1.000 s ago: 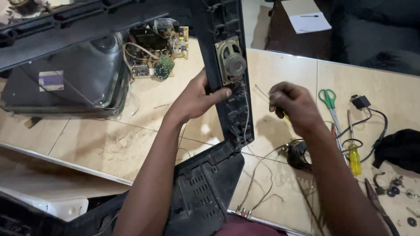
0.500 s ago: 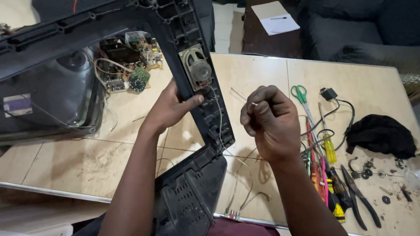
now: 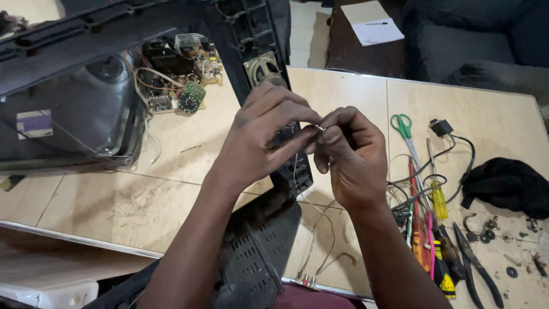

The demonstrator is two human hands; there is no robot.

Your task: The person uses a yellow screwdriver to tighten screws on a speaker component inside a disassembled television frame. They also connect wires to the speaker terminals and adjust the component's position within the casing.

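A black television casing (image 3: 251,257) is stood open on the tiled desk (image 3: 343,97), with a picture tube (image 3: 63,120) and circuit boards (image 3: 177,74) laid behind it. Above the casing's edge, a thin wire end (image 3: 321,128) is pinched between the left hand (image 3: 260,137) and right hand (image 3: 349,154), each grip closed narrowly on it. Scissors (image 3: 403,126) and screwdrivers (image 3: 437,197) are scattered to the right.

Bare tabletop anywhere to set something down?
Free: the table between the speaker and the green-handled scissors; the near-left stretch between the picture tube and the table edge. Crowded: right side, with screwdrivers, pliers, cables and a black cloth.
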